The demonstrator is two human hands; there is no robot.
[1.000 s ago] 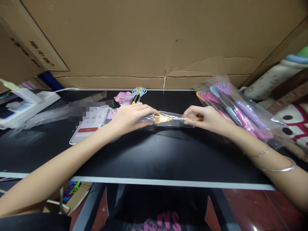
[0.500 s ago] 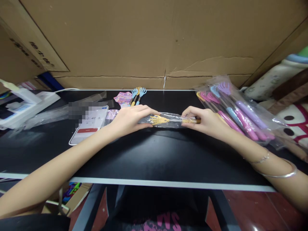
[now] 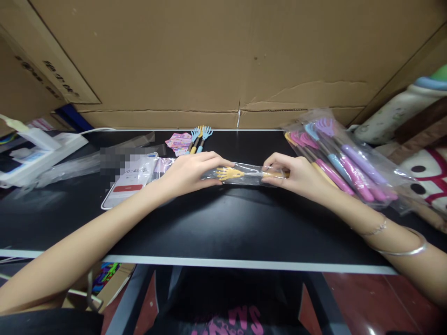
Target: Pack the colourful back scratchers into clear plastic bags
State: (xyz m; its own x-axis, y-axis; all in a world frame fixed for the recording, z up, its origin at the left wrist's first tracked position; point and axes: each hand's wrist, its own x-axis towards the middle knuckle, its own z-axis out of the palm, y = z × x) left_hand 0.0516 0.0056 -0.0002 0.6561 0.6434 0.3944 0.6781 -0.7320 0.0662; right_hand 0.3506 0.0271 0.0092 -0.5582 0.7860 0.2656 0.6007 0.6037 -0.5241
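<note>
A yellow back scratcher lies sideways between my hands, inside a clear plastic sleeve. My left hand pinches the sleeve beside the claw-shaped head, thumb below and fingers above. Over at the other end, my right hand is closed around the back scratcher's handle through the plastic. The handle's far end is mostly hidden by my right fingers. Behind my left hand, several unwrapped back scratchers in blue and yellow lie next to pink printed cards.
Right of my hands, a clear bag holds several wrapped pink, blue and purple back scratchers. A phone and empty plastic sleeves lie to the left, near a white power strip. Cardboard walls the black table's back.
Both hands keep their hold on the wrapped back scratcher. Its yellow head has shifted very slightly left, and my right hand has moved slightly left too.
</note>
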